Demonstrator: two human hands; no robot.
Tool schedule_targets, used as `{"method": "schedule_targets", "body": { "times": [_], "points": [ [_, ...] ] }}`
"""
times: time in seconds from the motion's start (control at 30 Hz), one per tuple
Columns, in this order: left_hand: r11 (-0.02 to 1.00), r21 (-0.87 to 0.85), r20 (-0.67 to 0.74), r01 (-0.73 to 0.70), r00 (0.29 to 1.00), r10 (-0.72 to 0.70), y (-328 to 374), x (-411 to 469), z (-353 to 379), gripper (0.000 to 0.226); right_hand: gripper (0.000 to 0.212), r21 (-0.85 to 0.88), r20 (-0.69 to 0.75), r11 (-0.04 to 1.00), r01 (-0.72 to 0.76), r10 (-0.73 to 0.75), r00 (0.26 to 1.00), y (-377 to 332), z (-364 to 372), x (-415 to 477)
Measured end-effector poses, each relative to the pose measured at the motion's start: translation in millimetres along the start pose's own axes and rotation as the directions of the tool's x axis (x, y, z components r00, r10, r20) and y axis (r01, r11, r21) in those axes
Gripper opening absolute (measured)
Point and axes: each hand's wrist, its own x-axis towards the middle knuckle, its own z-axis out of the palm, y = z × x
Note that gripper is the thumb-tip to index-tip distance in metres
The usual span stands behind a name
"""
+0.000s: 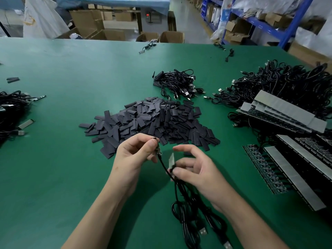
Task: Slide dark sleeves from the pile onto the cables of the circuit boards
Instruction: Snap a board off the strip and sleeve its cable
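Featherweight, limp, thin-walled: flat dark-grey sleeves (152, 119), matte, heaped on green tabletop (62, 105) just beyond both hands. Best pinched by the long edges to pop the mouth open. Held pinched in left hand (136, 151): small bare circuit board (158, 150), fragile. Gripped by right hand (194, 168): thin black cable (162, 163), springy, perhaps with a grey strip.

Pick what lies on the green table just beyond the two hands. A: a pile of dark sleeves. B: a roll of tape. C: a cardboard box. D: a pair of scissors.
A: the pile of dark sleeves spreads over the green table just past the left hand and the right hand, which both hold a black cable.
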Motion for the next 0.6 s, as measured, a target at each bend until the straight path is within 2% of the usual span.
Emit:
{"method": "schedule_targets", "body": {
  "times": [0.1, 0.2, 0.27, 0.47, 0.6],
  "points": [
    [0.999, -0.042, -0.027, 0.022, 0.999, -0.023, -0.4, 1.7, -0.9, 0.016, 0.048, 0.222, -0.003, 0.975, 0.003, -0.002, 1.0, -5.1, -5.0, -2.4],
    [0.987, -0.146, -0.006, 0.064, 0.998, -0.066, -1.9, 3.9, -2.8, 0.038, 0.051, 0.398, -0.005, 0.917, 0.02, -0.02, 1.0, -8.3, -15.1, -3.1],
    [0.973, -0.213, 0.003, 0.087, 0.996, -0.088, -1.7, 4.6, -2.1, 0.044, 0.054, 0.495, -0.014, 0.868, 0.052, -0.052, 0.999, -9.8, -21.6, -3.1],
    [0.881, -0.45, -0.018, 0.145, 0.985, -0.171, 4.2, 6.0, -4.0, 0.051, 0.056, 0.62, -0.037, 0.782, 0.066, -0.055, 0.998, -12.0, -31.1, -2.3],
    [0.821, -0.549, 0.01, 0.158, 0.983, -0.183, 6.7, 5.9, -6.4, 0.051, 0.04, 0.677, -0.114, 0.729, 0.103, -0.034, 0.993, -10.4, -31.4, -0.9]
  ]
}}
